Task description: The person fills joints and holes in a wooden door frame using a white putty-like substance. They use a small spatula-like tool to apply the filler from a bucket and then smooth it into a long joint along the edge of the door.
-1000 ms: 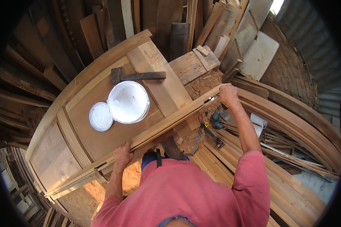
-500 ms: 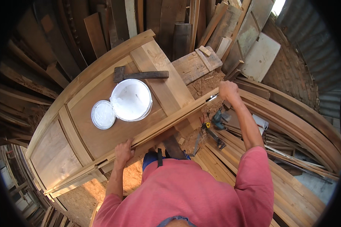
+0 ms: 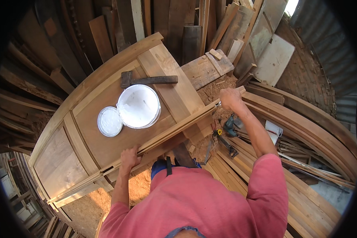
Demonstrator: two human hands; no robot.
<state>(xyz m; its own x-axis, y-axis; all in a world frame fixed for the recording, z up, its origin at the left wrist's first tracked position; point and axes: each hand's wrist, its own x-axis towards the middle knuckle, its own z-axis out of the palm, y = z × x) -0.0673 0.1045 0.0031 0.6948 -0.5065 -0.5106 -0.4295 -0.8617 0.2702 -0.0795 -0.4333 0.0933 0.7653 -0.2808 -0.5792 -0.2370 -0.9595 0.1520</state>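
Gripping the long strip (image 3: 174,129), left hand (image 3: 129,157) clamps its middle; right hand (image 3: 230,99) clamps the far end.

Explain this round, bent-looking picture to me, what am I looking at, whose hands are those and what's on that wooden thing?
The picture comes from a wide fisheye camera worn on a person's head, looking down, so straight boards bend near the rim. The pink sleeves at the bottom are the person's own arms. The left hand grips the near edge of a long wooden strip lying along a wooden door panel. The right hand holds the strip's far end. On the panel sit a white bucket, its round white lid beside it, and a hammer just beyond. Planks are stacked all around, and small tools lie on the sawdust floor by the right arm.
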